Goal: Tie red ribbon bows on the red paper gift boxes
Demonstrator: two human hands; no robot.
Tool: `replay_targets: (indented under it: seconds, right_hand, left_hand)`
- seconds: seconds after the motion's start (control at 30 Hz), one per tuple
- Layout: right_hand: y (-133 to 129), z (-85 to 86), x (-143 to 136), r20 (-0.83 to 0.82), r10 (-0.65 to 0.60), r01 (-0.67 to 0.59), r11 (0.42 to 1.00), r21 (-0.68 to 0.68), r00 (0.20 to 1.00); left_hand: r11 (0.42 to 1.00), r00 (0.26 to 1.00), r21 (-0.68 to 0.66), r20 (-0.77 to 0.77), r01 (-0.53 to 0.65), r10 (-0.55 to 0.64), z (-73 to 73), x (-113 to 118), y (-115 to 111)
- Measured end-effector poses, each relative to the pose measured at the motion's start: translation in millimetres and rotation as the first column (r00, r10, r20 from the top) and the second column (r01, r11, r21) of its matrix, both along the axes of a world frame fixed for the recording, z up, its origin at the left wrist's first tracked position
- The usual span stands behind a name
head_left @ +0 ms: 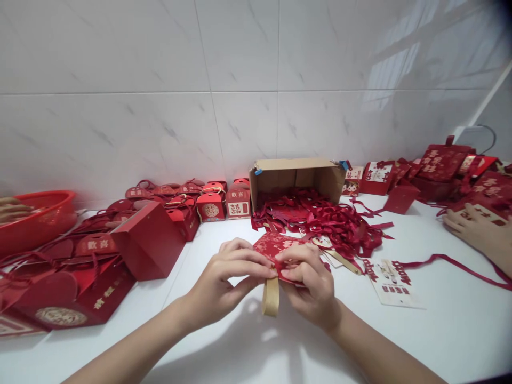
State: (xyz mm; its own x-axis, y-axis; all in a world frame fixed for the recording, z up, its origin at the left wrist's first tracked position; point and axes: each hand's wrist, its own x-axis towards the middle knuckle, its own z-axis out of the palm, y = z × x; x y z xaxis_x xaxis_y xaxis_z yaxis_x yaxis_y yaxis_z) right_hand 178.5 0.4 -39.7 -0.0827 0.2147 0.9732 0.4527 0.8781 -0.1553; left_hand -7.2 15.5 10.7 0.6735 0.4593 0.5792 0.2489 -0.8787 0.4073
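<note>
Between my hands, above the white table, is a red printed gift box [276, 242] with its far side toward the wall. A gold ribbon loop [271, 298] hangs from its near edge. My left hand [236, 272] pinches the ribbon at the box's edge with thumb and forefinger. My right hand [310, 277] is closed around the right side of the box, its thumb close to the ribbon. The fingers cover much of the box, so its full shape is hidden. Just beyond lies a heap of dark red ribbons [344, 229], partly spilling from an open cardboard box [298, 165].
Several red gift boxes [150, 240] crowd the left side, beside a red plastic basin [60, 210]. A printed card [394, 285] with a long ribbon lies at right. Another person's hand [478, 229] rests near more red boxes [442, 160]. A tiled wall [244, 48] closes the back.
</note>
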Motion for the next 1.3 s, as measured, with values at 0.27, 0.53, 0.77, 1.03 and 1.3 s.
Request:
replay_targets:
  seconds: [0.27, 0.53, 0.77, 1.03, 1.3]
  right_hand:
    - [-4.0, 4.2, -1.8, -0.035, -0.008, 0.007, 0.999, -0.043, 0.999]
    - [-2.9, 1.5, -3.0, -0.012, 0.045, -0.045, 0.996, -0.076, 0.999]
    - [-6.9, 6.1, -3.2, 0.033, 0.053, -0.051, 0.997, -0.065, 0.998]
    - [-9.4, 8.7, -3.3, 0.046, 0.06, -0.059, 0.998, -0.035, 0.997]
    - [-10.8, 6.8, -0.2, 0.035, 0.047, -0.046, 0.999, -0.028, 0.998]
  left_hand:
    - [0.995, 0.997, -0.081, 0.053, -0.052, 0.056, -3.2, -2.3, -1.2]
    - [0.999, 0.999, -0.046, 0.043, -0.022, 0.024, -1.9, -0.8, 2.2]
    - [0.997, 1.0, -0.077, 0.013, 0.015, -0.014, 3.5, -4.6, -0.6]
    - [0.985, 0.987, -0.048, 0.02, 0.163, -0.162, 8.7, -3.6, -0.3]
    - [0.994, 0.994, -0.027, 0.051, 0.103, -0.102, 9.5, -0.9, -2.7]
